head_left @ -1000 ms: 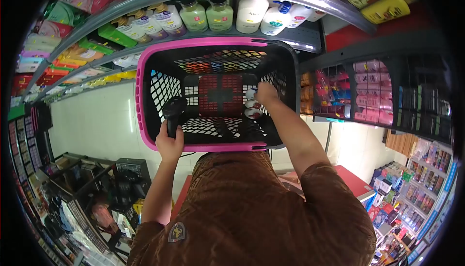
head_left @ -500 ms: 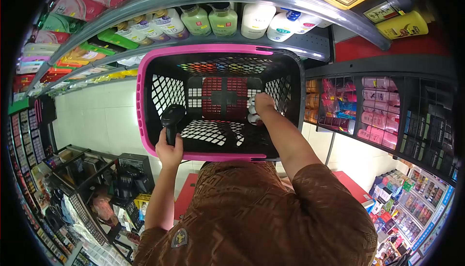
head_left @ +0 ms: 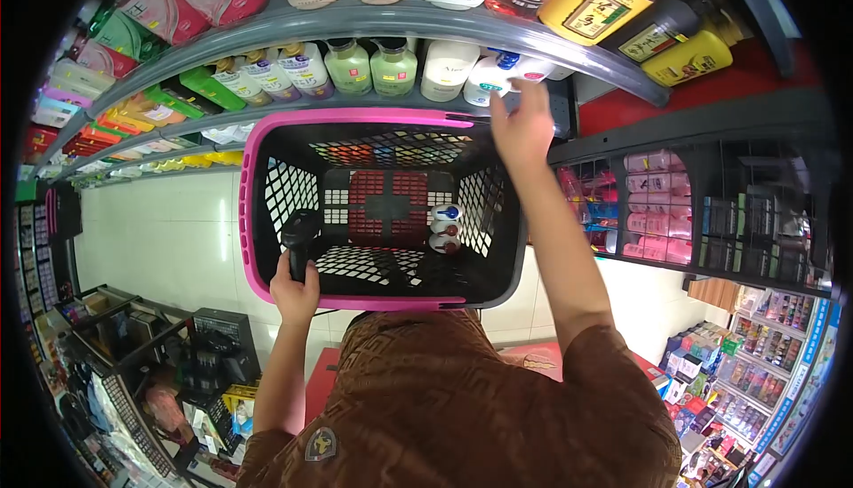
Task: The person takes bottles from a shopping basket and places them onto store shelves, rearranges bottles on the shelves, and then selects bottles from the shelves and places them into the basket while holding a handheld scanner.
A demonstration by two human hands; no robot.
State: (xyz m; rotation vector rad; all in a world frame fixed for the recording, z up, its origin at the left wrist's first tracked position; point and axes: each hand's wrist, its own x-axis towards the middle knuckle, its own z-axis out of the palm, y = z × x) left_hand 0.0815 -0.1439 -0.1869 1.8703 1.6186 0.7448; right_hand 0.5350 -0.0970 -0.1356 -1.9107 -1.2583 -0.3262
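My left hand [head_left: 295,292] is wrapped round the handle of a black handheld barcode scanner [head_left: 302,228], held over the near left part of a shopping basket [head_left: 355,118] with a pink and black rim. Inside the basket, several white bottles [head_left: 446,239] with blue and reddish-brown tops stand along the right side. My right hand [head_left: 526,128] is beyond the basket's far right corner, fingers apart and slightly blurred. Just past its fingertips is a white bottle with a blue top [head_left: 487,81] on the lower shelf; whether they touch, I cannot tell.
Green pump bottles [head_left: 392,68] and a cream bottle [head_left: 448,70] line the lower shelf. Above them juts a curved grey shelf edge [head_left: 373,28] bearing larger bottles. Wire racks with pink bottles [head_left: 657,199] stand right, a black rack [head_left: 160,346] at lower left.
My right hand has left the inside of the basket and moved up to the shelf, uncovering the bottles in the basket. My left hand still holds the barcode scanner.
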